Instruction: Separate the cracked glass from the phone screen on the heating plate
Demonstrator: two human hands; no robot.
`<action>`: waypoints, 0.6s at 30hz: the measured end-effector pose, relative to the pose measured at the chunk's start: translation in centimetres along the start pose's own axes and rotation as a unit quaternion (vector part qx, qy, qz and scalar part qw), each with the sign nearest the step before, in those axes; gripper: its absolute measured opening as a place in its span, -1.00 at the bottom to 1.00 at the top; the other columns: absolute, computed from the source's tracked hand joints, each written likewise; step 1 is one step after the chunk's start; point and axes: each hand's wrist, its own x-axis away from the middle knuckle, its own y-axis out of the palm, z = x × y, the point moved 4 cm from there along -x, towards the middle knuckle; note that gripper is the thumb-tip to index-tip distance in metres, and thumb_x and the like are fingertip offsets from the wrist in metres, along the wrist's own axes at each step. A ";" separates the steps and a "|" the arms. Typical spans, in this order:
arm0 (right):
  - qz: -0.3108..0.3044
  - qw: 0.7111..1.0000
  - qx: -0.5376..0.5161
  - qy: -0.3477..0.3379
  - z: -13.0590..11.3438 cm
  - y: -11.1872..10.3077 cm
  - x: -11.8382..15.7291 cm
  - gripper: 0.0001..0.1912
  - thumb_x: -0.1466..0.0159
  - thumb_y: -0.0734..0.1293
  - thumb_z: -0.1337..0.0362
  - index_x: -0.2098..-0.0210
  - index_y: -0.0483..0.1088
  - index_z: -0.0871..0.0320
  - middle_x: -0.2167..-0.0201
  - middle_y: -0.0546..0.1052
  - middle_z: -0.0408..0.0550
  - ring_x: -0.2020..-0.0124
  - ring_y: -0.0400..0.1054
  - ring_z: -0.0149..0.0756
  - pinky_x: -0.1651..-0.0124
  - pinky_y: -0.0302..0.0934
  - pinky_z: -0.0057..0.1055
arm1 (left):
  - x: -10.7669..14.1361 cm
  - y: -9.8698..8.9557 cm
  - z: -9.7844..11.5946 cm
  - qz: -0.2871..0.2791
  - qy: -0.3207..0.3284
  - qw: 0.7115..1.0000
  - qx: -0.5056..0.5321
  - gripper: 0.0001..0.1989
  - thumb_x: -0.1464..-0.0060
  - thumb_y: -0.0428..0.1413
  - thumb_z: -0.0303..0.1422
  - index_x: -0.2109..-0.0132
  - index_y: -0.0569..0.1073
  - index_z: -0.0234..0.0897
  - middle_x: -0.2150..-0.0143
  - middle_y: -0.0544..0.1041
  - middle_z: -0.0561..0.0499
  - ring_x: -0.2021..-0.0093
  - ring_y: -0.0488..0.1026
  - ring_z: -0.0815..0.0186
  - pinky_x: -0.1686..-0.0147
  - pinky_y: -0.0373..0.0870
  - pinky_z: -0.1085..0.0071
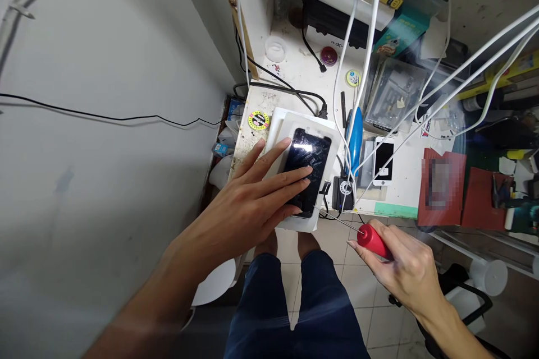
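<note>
A black phone screen lies face up on a white flat-topped device at the table's front edge. My left hand rests over its left side, fingers spread, several fingertips touching the glass. My right hand is wrapped round the red handle of a thin-shafted tool, off the table's edge. The tool's thin metal shaft points left, its tip at the lower right edge of the phone screen. Whether the tip touches the screen I cannot tell.
Right of the device stand a black adapter, a blue tool and a white phone. White cables hang across the workspace. A clear parts box and red mats lie farther right. A wall borders the left.
</note>
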 end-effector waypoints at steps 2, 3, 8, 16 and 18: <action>-0.005 1.000 -0.007 -0.001 0.0 0.1 0.1 -0.64 -0.46 0.47 0.06 -0.06 0.53 0.22 0.43 0.47 -0.16 0.49 0.31 -0.40 0.37 0.23 -0.38 | 0.0 0.0 0.0 -0.001 0.000 1.000 0.001 -0.58 -0.39 0.23 -0.38 -0.34 0.48 -0.21 -0.38 0.56 0.00 -0.65 0.00 0.01 -0.66 -0.05 -0.17; -0.005 1.000 -0.010 -0.003 -0.1 0.1 0.2 -0.64 -0.46 0.47 0.07 -0.07 0.52 0.22 0.42 0.48 -0.16 0.48 0.32 -0.39 0.36 0.23 -0.38 | 0.0 0.0 0.0 0.001 0.000 1.000 0.002 -0.58 -0.39 0.23 -0.38 -0.34 0.48 -0.21 -0.38 0.56 0.00 -0.65 0.00 0.01 -0.66 -0.05 -0.17; -0.008 1.000 -0.027 -0.010 -0.1 0.2 0.4 -0.63 -0.43 0.51 0.11 -0.08 0.49 0.23 0.39 0.48 -0.16 0.46 0.33 -0.39 0.35 0.23 -0.38 | 0.0 0.0 0.0 -0.002 0.001 1.000 -0.003 -0.58 -0.40 0.23 -0.38 -0.34 0.49 -0.22 -0.39 0.55 0.01 -0.65 0.00 -0.02 -0.65 -0.05 -0.19; -0.004 1.000 -0.023 0.006 0.2 0.4 0.4 -0.66 -0.44 0.49 0.09 -0.05 0.53 0.21 0.43 0.48 -0.17 0.49 0.32 -0.40 0.36 0.26 -0.38 | 0.0 0.0 0.0 -0.002 -0.002 1.000 -0.002 -0.56 -0.37 0.26 -0.40 -0.33 0.49 -0.23 -0.37 0.57 -0.01 -0.65 0.01 -0.01 -0.66 -0.05 -0.19; -0.004 1.000 -0.024 0.007 0.2 0.5 0.5 -0.66 -0.45 0.48 0.08 -0.04 0.53 0.20 0.44 0.48 -0.17 0.49 0.31 -0.40 0.36 0.26 -0.38 | 0.0 0.0 0.0 -0.002 0.000 1.000 -0.003 -0.57 -0.37 0.26 -0.40 -0.32 0.49 -0.26 -0.37 0.56 -0.02 -0.65 0.02 -0.02 -0.66 -0.06 -0.19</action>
